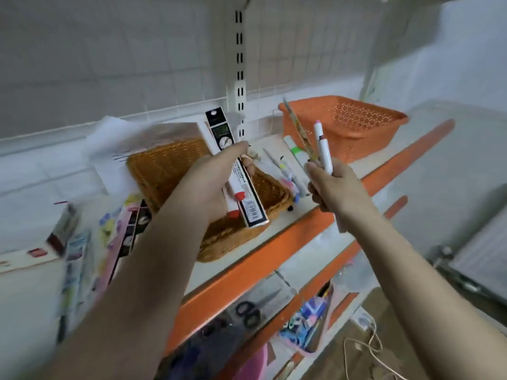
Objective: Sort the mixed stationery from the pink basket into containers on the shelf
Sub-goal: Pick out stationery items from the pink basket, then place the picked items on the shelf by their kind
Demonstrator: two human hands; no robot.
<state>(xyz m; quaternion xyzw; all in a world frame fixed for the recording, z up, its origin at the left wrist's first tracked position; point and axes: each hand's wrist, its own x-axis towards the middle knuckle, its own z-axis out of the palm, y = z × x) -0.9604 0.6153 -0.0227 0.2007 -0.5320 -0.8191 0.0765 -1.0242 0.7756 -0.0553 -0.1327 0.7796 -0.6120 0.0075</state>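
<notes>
My left hand [216,185] grips a long black-and-white box [248,207] together with a white marker with a red cap [238,194], over a brown wicker basket [164,165] on the shelf. My right hand [332,185] holds upright a white pen with a pink tip [322,149] and a thin patterned pencil [300,133]. An orange plastic basket [356,124] stands at the back right of the shelf. Several pens and markers [290,176] lie on the shelf between the two baskets. The pink basket [255,363] shows only as a rim at the bottom.
Paper sheets [115,144] lie behind the wicker basket. Packaged stationery [82,253] is spread at the left of the shelf. The shelf has an orange front edge [260,259]. Below it sit black scissors [248,311] and a tray of small items [307,322]. A cable [367,346] lies on the floor.
</notes>
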